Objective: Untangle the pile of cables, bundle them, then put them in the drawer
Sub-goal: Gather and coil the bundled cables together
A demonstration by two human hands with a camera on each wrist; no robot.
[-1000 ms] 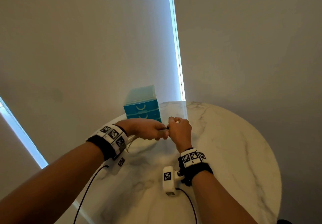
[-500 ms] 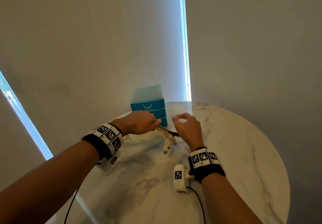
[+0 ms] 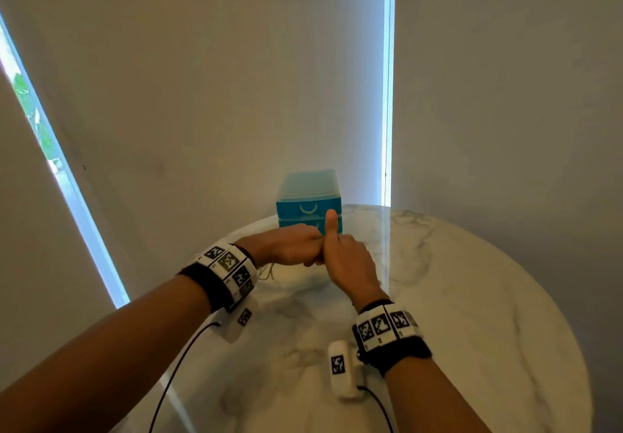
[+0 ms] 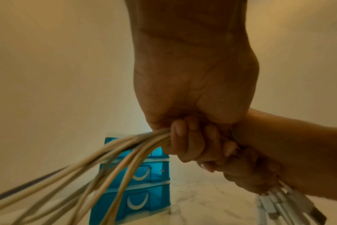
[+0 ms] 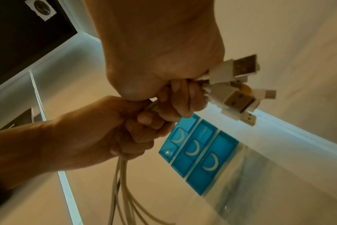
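Observation:
A bundle of white cables [image 4: 106, 159] runs through both fists above the round marble table [image 3: 472, 297]. My left hand [image 3: 293, 245] grips the cable strands, which trail out below it [image 5: 121, 190]. Touching it on the right, my right hand [image 3: 347, 260] grips the bundle just behind the USB plugs [image 5: 233, 91], with its thumb pointing up. The plugs stick out past the right fist [image 4: 279, 202]. A blue three-drawer unit [image 3: 308, 206] stands just behind the hands at the table's far edge, with every drawer closed [image 5: 198, 152].
Window blinds close in behind the table, with bright gaps at left and centre [image 3: 387, 95]. The table's curved edge runs round the right side [image 3: 573, 348]. A black lead [image 3: 182, 361] hangs from my left wrist camera.
Half a second ago the hands were apart with the plugs dangling from the left hand. Now the right hand has closed on the plug end, against the left fist.

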